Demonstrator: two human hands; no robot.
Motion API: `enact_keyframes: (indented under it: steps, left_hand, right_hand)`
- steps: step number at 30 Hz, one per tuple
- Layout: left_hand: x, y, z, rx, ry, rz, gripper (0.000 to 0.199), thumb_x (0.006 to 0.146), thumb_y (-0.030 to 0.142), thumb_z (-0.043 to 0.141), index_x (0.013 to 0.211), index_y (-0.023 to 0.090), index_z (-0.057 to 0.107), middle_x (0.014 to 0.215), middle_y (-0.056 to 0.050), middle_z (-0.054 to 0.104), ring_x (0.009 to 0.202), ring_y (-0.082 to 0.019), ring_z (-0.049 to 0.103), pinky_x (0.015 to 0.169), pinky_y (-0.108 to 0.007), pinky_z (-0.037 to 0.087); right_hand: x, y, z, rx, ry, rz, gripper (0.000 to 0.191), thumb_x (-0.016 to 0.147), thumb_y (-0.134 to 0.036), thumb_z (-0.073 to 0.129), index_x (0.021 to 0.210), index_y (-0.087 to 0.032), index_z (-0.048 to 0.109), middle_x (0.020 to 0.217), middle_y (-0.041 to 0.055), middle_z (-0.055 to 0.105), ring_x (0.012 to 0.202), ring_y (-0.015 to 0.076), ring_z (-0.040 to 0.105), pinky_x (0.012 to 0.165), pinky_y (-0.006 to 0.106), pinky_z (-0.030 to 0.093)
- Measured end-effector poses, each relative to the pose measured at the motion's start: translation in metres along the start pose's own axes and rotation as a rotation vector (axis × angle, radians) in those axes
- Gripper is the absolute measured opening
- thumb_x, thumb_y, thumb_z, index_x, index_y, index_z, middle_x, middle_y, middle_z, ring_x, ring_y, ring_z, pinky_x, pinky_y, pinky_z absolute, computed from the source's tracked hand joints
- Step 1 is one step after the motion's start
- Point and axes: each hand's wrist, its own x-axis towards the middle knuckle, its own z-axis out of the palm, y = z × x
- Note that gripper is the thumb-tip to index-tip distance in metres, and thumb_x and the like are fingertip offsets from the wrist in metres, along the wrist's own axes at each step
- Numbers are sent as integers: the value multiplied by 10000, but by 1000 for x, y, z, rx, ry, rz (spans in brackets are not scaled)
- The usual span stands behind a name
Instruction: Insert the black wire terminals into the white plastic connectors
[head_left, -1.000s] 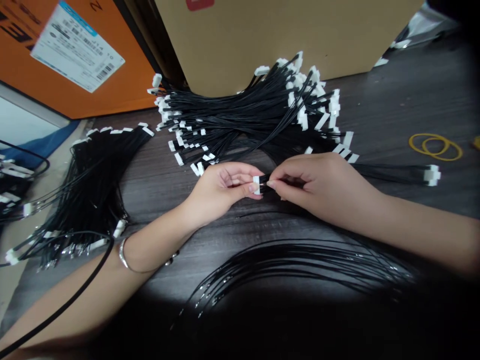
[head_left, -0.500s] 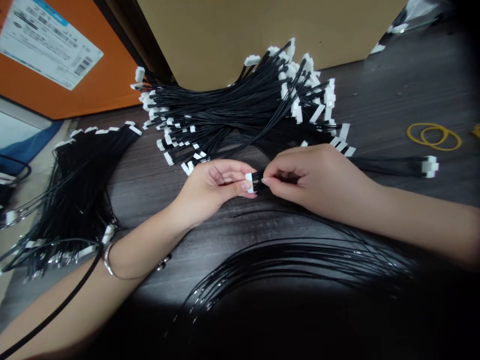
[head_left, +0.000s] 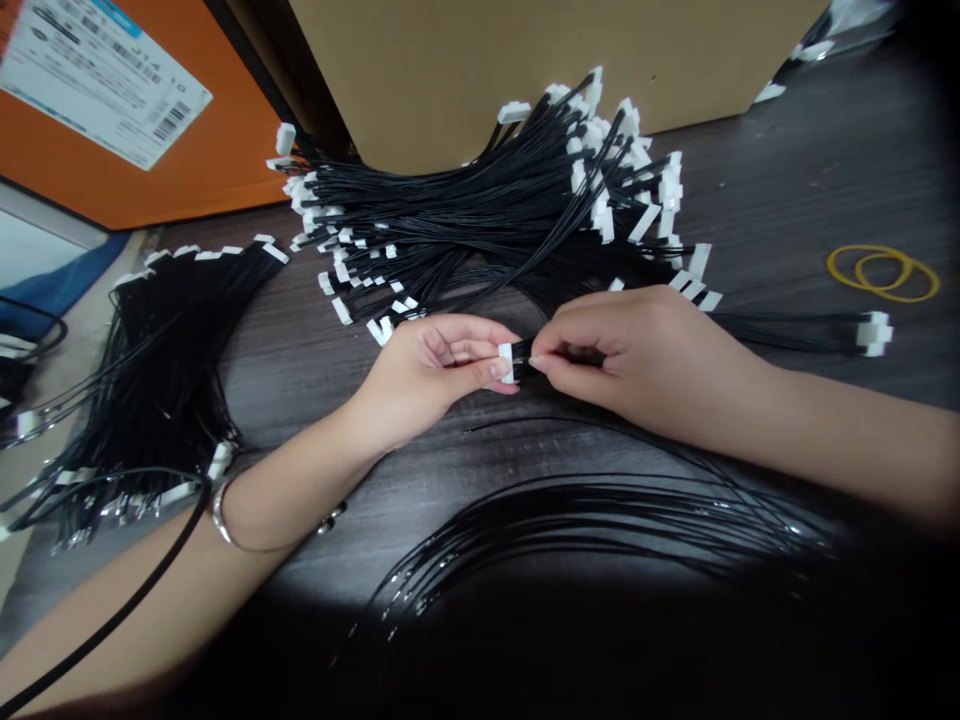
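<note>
My left hand (head_left: 442, 365) pinches a white connector housing (head_left: 506, 363) between thumb and fingers, near the middle of the view. Black wires run out of its right side. Close against it, my right hand (head_left: 630, 350) is closed in a pinch on a black wire (head_left: 524, 362) at the housing; the fingertips hide most of it. To the right, past my right hand, a wire bundle ends in a white connector block (head_left: 874, 334). Below the hands lies a loose spread of black wires (head_left: 540, 510) with shiny metal terminals at their ends.
Behind my hands lies a large heap of black cables (head_left: 450, 205) with white connectors, against a cardboard box (head_left: 525, 60). Another cable pile (head_left: 172, 370) is at left, below an orange box (head_left: 217, 150). Yellow rubber bands (head_left: 883, 274) lie at right on the dark table (head_left: 810, 210).
The whole view has shifted slightly, so things sit a little further right. Both hands keep their grip, and the wire at the housing looks slightly different between the fingertips.
</note>
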Motion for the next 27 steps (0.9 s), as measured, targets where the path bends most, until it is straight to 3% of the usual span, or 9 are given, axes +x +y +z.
enact_keyframes:
  steps: [5, 11, 15, 18, 21, 27]
  left_hand:
    - [0, 2, 2, 17, 6, 7, 174, 707, 117, 776, 865, 112, 702, 736, -16, 721, 663, -109, 696, 704, -215, 607]
    - [0, -1, 6, 47, 36, 18, 207, 702, 149, 779, 883, 105, 688, 746, -19, 710, 679, -119, 690, 734, -259, 611]
    - [3, -2, 4, -40, 24, 31, 169, 719, 120, 751, 876, 109, 690, 722, -7, 701, 661, -106, 680, 721, -247, 600]
    - [7, -2, 0, -182, 27, 19, 155, 724, 102, 739, 872, 116, 699, 738, -1, 705, 680, -94, 677, 712, -218, 590]
    - [9, -2, -3, -270, 20, -6, 139, 725, 84, 732, 855, 125, 703, 745, 6, 701, 703, -94, 672, 733, -228, 590]
    - [11, -2, -3, -260, -3, -18, 92, 771, 61, 683, 840, 120, 691, 729, 6, 678, 716, -112, 671, 812, -319, 580]
  right_hand:
    - [0, -2, 8, -1, 6, 38, 217, 872, -162, 527, 686, -180, 637, 709, 2, 645, 618, 101, 556, 602, 239, 406]
    - [-4, -7, 4, -145, -29, 82, 222, 906, -208, 492, 759, -165, 652, 750, 34, 640, 658, 143, 573, 631, 282, 415]
    - [-11, -22, 1, -310, 115, -73, 171, 904, -230, 502, 897, -122, 634, 877, 97, 632, 791, 213, 580, 686, 340, 454]
    - [-15, -27, 12, -176, -5, -140, 122, 901, -201, 527, 919, -121, 618, 931, 95, 615, 870, 201, 585, 773, 335, 489]
    - [-16, -23, 27, -61, -170, -88, 101, 896, -192, 544, 862, -142, 624, 927, 87, 605, 916, 203, 576, 840, 356, 486]
    - [-20, -32, 36, -105, -189, -48, 135, 909, -206, 520, 834, -147, 614, 877, 82, 578, 874, 215, 537, 843, 399, 473]
